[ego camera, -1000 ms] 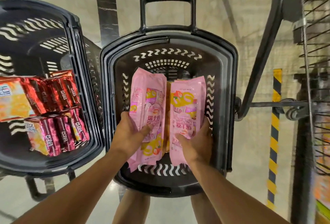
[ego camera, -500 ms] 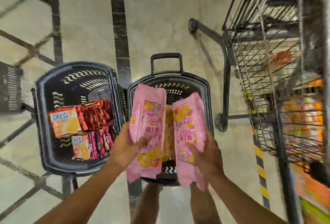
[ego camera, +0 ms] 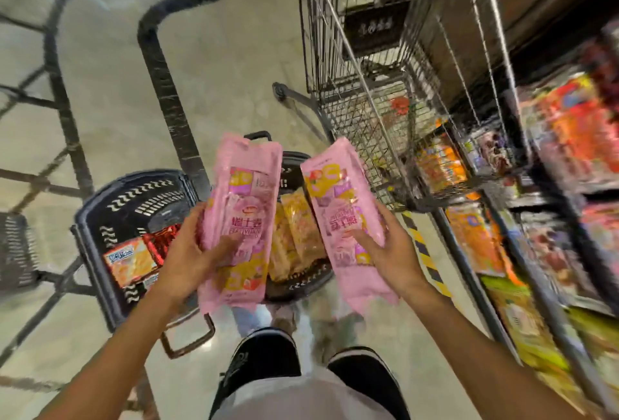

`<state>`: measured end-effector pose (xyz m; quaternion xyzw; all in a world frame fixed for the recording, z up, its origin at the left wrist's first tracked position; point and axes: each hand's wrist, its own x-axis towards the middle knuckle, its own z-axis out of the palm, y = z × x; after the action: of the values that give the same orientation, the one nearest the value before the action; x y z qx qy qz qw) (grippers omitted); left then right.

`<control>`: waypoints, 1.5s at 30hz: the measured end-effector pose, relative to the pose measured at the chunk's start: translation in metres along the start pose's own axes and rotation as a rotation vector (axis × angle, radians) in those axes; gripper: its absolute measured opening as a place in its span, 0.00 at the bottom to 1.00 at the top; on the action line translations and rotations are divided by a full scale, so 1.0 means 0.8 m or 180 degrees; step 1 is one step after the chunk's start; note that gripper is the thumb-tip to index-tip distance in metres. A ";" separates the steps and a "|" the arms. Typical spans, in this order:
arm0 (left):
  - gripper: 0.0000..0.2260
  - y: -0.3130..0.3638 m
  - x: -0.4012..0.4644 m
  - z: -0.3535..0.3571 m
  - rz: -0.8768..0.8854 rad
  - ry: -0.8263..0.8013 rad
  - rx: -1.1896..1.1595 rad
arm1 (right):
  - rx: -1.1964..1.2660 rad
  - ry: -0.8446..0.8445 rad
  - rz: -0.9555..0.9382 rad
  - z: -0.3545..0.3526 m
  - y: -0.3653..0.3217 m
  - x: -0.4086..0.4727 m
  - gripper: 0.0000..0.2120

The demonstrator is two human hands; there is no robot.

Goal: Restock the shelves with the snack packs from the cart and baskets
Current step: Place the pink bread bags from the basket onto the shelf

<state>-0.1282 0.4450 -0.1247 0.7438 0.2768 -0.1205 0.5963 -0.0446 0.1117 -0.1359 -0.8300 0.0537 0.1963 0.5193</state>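
Our left hand (ego camera: 191,252) grips one pink snack pack (ego camera: 243,218); our right hand (ego camera: 390,252) grips another pink pack (ego camera: 345,215). Wire cart (ego camera: 375,91) at one o'clock; black basket (ego camera: 100,215) at nine.

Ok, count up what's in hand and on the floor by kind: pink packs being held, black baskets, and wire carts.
Pink snack packs, one per hand: 2
Black baskets on the floor: 2
Wire carts: 1
Total: 5

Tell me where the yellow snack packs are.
Head view, centre: the yellow snack packs lie in the black basket, between the two raised pink packs.
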 end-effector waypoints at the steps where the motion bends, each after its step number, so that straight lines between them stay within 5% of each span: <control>1: 0.36 0.014 -0.008 0.005 0.0123 -0.0018 0.0036 | 0.0046 0.0025 -0.0039 -0.013 -0.006 -0.012 0.26; 13: 0.37 0.134 -0.153 0.179 0.1160 -0.0723 0.0287 | 0.0495 0.0644 -0.0462 -0.230 0.033 -0.216 0.28; 30: 0.39 0.296 -0.377 0.526 0.2680 -0.2340 0.0461 | 0.0589 0.2651 -0.0751 -0.562 0.146 -0.604 0.27; 45: 0.33 0.423 -0.386 0.729 0.3155 -0.3364 0.0485 | 0.0410 0.3553 -0.0397 -0.676 0.150 -0.666 0.25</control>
<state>-0.1046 -0.2401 0.1587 0.6638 -0.4266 -0.1984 0.5814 -0.4225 -0.4815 0.1742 -0.7762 0.2829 -0.3071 0.4724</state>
